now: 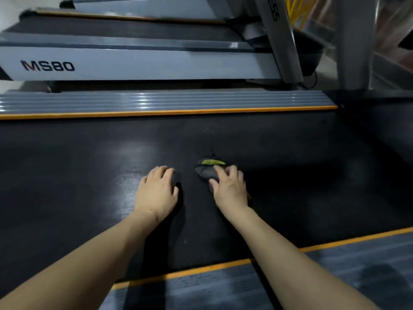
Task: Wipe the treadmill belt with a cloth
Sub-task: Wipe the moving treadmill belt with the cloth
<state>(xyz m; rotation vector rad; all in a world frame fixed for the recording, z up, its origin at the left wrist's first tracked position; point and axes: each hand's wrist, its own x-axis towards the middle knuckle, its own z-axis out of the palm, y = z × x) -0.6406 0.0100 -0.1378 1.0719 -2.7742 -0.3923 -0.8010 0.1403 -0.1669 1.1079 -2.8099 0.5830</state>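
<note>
My right hand (229, 186) presses a bunched dark cloth (206, 172) flat on the treadmill belt (290, 153), fingers spread over it and curled at the tips. My left hand (156, 191) rests bare on the belt beside it, fingers together and bent under. The wad is small; if I push hard, I judge it could roll out and my palm would drag on the rubber.
</note>
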